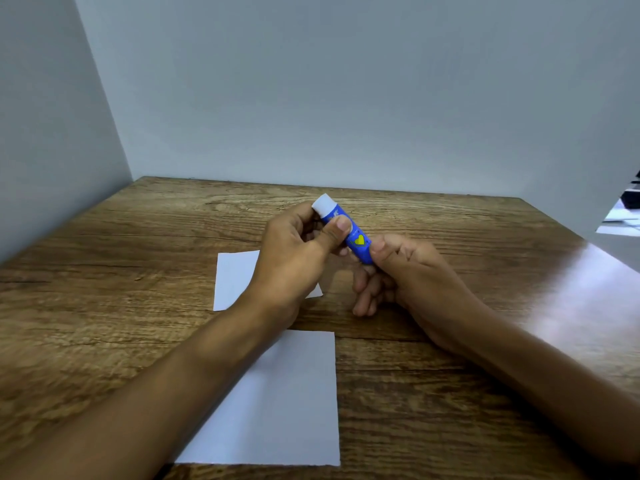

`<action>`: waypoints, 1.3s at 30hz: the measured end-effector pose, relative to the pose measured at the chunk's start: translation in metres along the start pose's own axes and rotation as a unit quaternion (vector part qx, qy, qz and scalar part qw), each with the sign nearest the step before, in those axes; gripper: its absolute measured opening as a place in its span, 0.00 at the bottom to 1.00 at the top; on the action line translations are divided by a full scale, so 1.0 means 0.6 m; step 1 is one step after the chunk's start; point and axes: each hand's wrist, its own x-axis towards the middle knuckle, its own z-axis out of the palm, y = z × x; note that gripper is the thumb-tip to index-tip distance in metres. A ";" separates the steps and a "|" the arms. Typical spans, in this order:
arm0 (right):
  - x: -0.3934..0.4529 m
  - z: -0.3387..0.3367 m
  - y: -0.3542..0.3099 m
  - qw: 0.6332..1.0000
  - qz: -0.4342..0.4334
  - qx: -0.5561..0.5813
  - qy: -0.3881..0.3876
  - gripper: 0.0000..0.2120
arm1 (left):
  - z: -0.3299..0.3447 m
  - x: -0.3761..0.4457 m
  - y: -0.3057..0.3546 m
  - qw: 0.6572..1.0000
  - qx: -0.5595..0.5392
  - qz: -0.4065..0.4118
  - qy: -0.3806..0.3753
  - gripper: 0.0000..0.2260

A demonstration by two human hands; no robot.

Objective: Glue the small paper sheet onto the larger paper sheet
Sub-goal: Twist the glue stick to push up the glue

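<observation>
A blue glue stick [356, 242] with a white cap and a yellow heart on its label is held tilted above the wooden table [138, 271]. My left hand [294, 251] grips its upper part just below the white cap, thumb on the tube. My right hand [412, 271] pinches its lower end. The small white paper sheet [233, 278] lies flat under my left hand, partly hidden by it. The larger white paper sheet [287, 403] lies nearer to me, with my left forearm across its left side.
Plain grey walls close the table at the back and on the left. A bright glare falls on the table's right side [581, 306]. Beyond the right wall's edge a bit of another room [623, 216] shows.
</observation>
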 end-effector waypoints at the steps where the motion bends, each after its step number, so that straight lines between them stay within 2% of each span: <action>1: 0.000 0.002 -0.001 1.000 0.004 -0.001 -0.003 0.12 | -0.001 0.000 0.001 1.000 -0.009 -0.002 -0.001 0.04; 5: -0.001 0.004 -0.001 1.000 -0.013 -0.007 0.000 0.17 | -0.001 0.001 0.000 1.000 -0.020 -0.003 0.002 0.03; 10: -0.001 -0.002 0.001 0.999 -0.034 -0.022 0.019 0.04 | 0.003 -0.002 0.000 1.000 -0.009 0.003 -0.002 0.03; 11: -0.001 -0.002 0.001 0.999 -0.032 -0.015 0.017 0.04 | 0.002 -0.001 0.001 1.000 -0.013 0.005 -0.003 0.03; 16: 0.000 0.004 -0.001 0.999 -0.032 -0.004 0.006 0.21 | -0.001 0.002 0.000 0.999 -0.032 -0.003 0.004 0.04; 18: -0.001 0.002 -0.002 0.999 -0.041 -0.014 0.012 0.18 | -0.001 0.002 0.000 0.999 -0.031 -0.008 0.005 0.03; 22: -0.002 -0.004 -0.001 0.999 -0.043 -0.016 0.020 0.06 | 0.001 0.002 0.001 0.999 -0.035 -0.010 -0.001 0.03; 27: -0.001 -0.001 -0.004 0.999 0.002 0.032 -0.012 0.16 | 0.001 0.001 0.002 0.999 -0.036 -0.006 -0.005 0.03; 31: 0.000 0.000 -0.002 1.000 -0.013 0.000 -0.007 0.20 | 0.000 0.001 0.001 0.999 -0.033 -0.011 0.000 0.03; 35: -0.002 -0.002 0.000 1.000 -0.027 -0.015 0.000 0.06 | 0.002 0.001 0.003 0.999 -0.039 -0.007 -0.004 0.03; 36: -0.002 -0.001 -0.001 1.000 -0.024 -0.005 -0.006 0.05 | 0.002 0.002 0.004 0.999 -0.045 -0.007 -0.003 0.02; 39: -0.003 -0.001 -0.006 0.998 -0.003 0.039 -0.039 0.11 | 0.001 0.002 0.004 0.999 -0.053 -0.006 -0.002 0.03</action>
